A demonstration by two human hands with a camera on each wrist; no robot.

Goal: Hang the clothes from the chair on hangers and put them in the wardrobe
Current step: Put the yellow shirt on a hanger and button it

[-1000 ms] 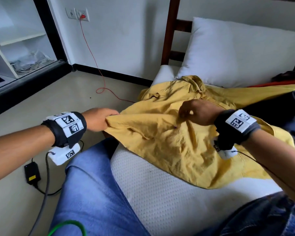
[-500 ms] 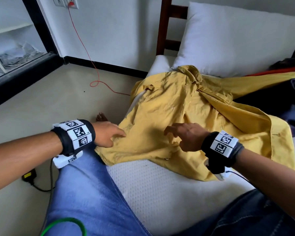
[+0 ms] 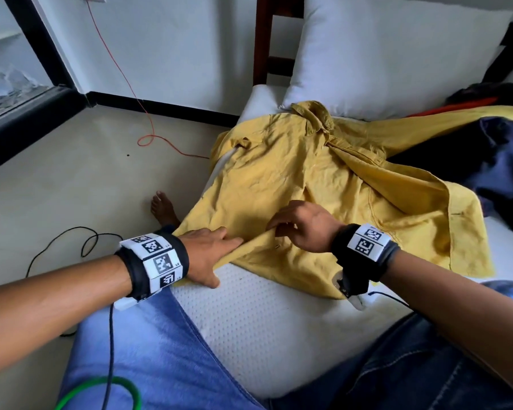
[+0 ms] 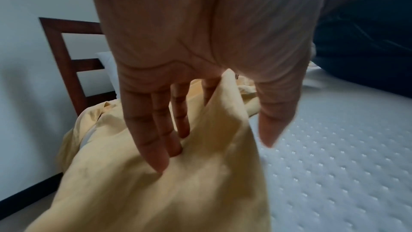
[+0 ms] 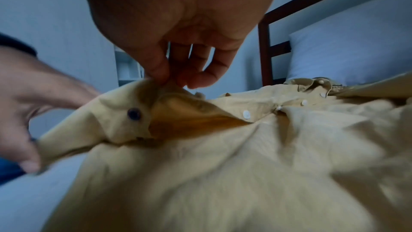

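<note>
Both forearms reach forward from the lower corners of the head view, each wrist wrapped in a black band with white marker tags. The left hand [image 3: 203,255] lies low and flat, palm down, its fingers [image 4: 156,140] straight and close together, pressing on yellow cloth, while the thumb [image 4: 270,126] stands apart to the side (in the right wrist view cloth is caught between thumb and fingers). The right hand [image 3: 304,226] is arched just beside it, wrist raised, fingers curled downward; its thumb and fingertips [image 5: 165,75] pinch a fold of the cloth. The two hands sit near each other without touching.
</note>
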